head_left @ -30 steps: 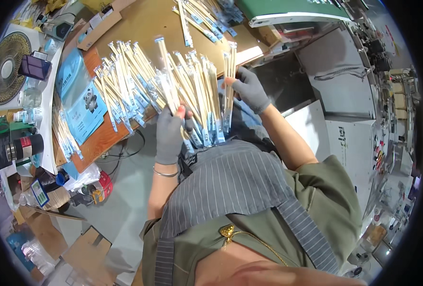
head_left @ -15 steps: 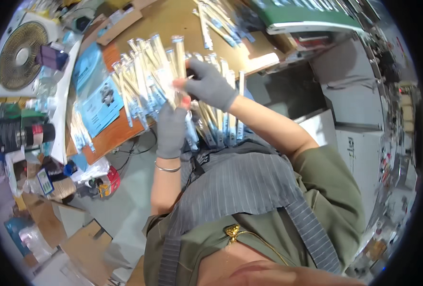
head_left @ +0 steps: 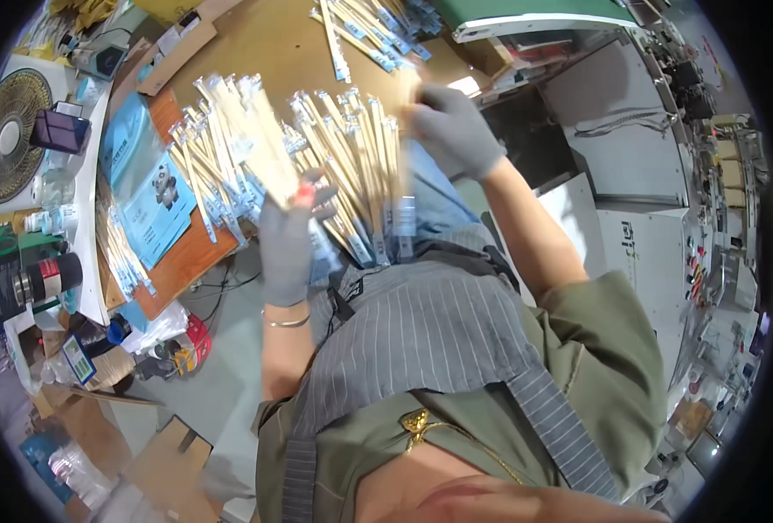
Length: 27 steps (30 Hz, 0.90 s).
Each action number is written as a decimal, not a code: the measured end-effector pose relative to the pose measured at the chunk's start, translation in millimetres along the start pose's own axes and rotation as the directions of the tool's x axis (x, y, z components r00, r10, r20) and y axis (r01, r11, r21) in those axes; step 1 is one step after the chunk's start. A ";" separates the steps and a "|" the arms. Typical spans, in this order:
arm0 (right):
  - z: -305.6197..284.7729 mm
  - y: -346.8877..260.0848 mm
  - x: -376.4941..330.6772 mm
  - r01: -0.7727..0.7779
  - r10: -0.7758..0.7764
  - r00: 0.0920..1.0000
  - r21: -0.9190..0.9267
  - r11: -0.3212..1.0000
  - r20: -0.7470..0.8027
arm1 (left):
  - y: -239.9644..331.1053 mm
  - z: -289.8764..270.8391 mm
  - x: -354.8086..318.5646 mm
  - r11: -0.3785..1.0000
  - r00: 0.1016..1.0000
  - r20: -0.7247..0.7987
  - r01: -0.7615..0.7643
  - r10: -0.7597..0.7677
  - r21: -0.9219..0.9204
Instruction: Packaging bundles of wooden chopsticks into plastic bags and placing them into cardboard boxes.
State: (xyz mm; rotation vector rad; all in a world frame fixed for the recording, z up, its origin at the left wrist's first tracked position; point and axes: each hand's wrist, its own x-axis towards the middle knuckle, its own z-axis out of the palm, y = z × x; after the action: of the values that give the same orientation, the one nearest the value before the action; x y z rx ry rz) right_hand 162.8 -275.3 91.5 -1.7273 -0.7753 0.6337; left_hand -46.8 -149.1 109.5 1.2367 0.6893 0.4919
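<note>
The left hand (head_left: 286,248), in a grey glove with a red fingertip, is closed around the lower part of a wide fan of long, thin sticks in clear wrappers (head_left: 316,166), each wrapper ending in a small blue tag; the fan spreads up and away from the palm, over the edge of the wooden table (head_left: 273,52). The right hand (head_left: 452,131), also in a grey glove, is up and to the right of the left one, its fingers pinched together on the upper end of a single wrapped stick (head_left: 401,166) at the right edge of the fan; that stick hangs down from the fingers nearly upright, blurred, with its tagged end just beside the left hand's bundle. Beyond the right hand, further across the table, lies a loose pile of the same wrapped sticks (head_left: 369,22). To the left of the left hand, blue printed bags (head_left: 146,187) lie on the table with more wrapped sticks beside them, and further left stands a round fan (head_left: 7,135). Below both hands is the person's grey striped apron (head_left: 430,331).
</note>
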 end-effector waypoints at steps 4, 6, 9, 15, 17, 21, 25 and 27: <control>62.3 -54.8 20.7 0.054 -0.098 0.984 0.268 0.962 0.152 | -2.3 -1.5 17.1 0.907 0.956 0.117 -0.293 0.270 0.302; 52.4 -34.2 28.1 0.045 -0.044 0.999 0.005 0.999 -0.032 | 7.7 -36.5 31.6 0.979 0.978 -0.204 0.011 0.031 0.201; 24.3 34.0 7.5 -0.181 0.104 0.981 -0.585 0.790 -0.163 | -15.1 -88.5 72.7 0.923 0.949 -0.255 -0.078 0.185 0.377; 46.9 71.6 -15.1 -0.324 0.246 0.933 -0.310 0.894 -0.264 | -52.2 -109.4 100.4 0.196 0.841 -0.132 0.031 0.525 0.980; 44.1 71.4 -12.3 -0.359 0.264 0.921 -0.362 0.860 -0.286 | -35.2 -91.6 91.5 0.147 0.878 -0.193 0.142 0.438 0.979; 30.9 125.6 -11.4 -0.095 0.098 0.965 0.023 0.995 -0.242 | -11.1 -60.4 73.8 0.090 0.614 0.129 -0.312 0.779 0.946; 10.5 16.1 -20.8 -0.150 0.131 0.988 0.313 0.938 0.080 | -14.2 1.0 7.4 0.908 0.956 0.117 -0.292 0.269 0.299; 20.2 -8.2 -15.4 -0.125 0.086 0.988 0.341 0.932 0.126 | -17.7 35.0 2.1 0.977 0.908 0.395 -0.190 0.138 0.098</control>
State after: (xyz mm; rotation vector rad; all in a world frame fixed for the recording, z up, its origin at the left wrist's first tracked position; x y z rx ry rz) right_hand 136.5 -273.0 94.4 -1.4227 -0.6042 0.8897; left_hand -20.9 -176.4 98.0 1.4759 0.2854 0.3269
